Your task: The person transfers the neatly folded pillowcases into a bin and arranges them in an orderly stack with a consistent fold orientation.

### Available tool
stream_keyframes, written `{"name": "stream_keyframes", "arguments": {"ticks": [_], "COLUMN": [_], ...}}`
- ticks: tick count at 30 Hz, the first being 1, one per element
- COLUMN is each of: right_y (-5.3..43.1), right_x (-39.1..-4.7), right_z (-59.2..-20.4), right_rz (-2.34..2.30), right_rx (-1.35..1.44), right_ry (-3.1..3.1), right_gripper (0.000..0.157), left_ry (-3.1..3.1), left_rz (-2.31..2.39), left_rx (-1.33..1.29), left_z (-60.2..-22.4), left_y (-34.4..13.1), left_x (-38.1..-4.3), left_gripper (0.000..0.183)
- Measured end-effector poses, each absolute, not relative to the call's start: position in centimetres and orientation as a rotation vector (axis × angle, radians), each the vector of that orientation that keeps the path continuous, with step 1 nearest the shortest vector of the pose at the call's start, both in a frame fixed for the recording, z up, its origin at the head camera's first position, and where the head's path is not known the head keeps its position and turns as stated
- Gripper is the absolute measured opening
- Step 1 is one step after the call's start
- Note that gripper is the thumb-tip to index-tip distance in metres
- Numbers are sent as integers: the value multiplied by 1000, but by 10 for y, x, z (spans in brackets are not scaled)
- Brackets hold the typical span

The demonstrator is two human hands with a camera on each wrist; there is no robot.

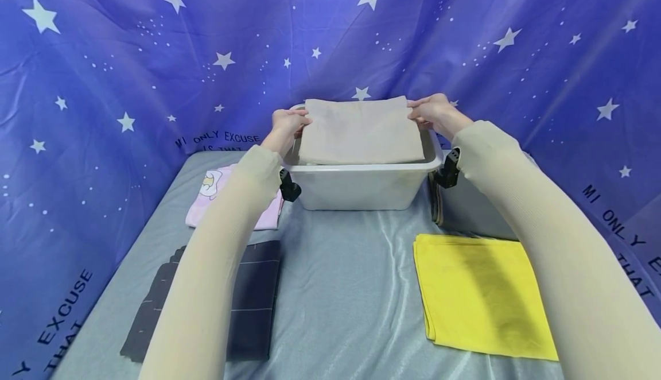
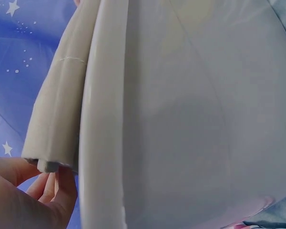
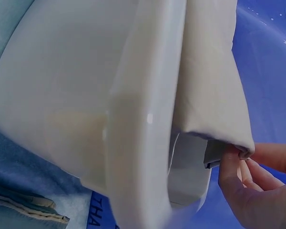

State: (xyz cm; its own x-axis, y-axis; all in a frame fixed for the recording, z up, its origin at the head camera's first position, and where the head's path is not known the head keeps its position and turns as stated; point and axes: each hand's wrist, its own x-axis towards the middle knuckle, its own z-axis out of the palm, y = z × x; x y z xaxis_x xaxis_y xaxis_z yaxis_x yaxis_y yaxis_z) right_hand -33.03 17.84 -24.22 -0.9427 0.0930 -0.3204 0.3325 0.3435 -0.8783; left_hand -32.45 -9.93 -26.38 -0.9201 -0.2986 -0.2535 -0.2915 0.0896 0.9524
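Note:
A folded beige cloth [image 1: 361,133] lies across the opening of a white plastic basin [image 1: 361,187], its far edge raised above the rim. My left hand [image 1: 290,124] pinches the cloth's left edge, thumb and fingers on either side of it in the left wrist view. At the opposite edge my right hand [image 1: 436,113] pinches the far right corner. In the right wrist view, that corner of the cloth [image 3: 212,86] is between thumb and fingers, above the basin rim [image 3: 148,119]. The inside of the basin is mostly hidden under the cloth.
A folded pink cloth [image 1: 268,216] lies left of the basin, with a dark lined cloth [image 1: 255,299] nearer. At right are a folded grey cloth [image 1: 470,210] and a yellow cloth [image 1: 480,294]. A blue star-patterned curtain [image 1: 330,24] hangs behind the grey-covered table [image 1: 335,294].

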Motion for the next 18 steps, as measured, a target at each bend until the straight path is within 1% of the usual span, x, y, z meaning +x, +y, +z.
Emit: {"name": "stream_keyframes", "arguments": {"ticks": [18], "right_y": [179], "right_x": [-329], "right_z": [-248], "right_rz": [-1656], "right_rx": [366], "right_ry": [2376], "right_gripper": [48], "left_ry": [-2399], "left_rz": [-1949], "left_rx": [624], "left_z": [-270], "left_y": [-101], "left_x": [-324], "left_gripper": [30]}}
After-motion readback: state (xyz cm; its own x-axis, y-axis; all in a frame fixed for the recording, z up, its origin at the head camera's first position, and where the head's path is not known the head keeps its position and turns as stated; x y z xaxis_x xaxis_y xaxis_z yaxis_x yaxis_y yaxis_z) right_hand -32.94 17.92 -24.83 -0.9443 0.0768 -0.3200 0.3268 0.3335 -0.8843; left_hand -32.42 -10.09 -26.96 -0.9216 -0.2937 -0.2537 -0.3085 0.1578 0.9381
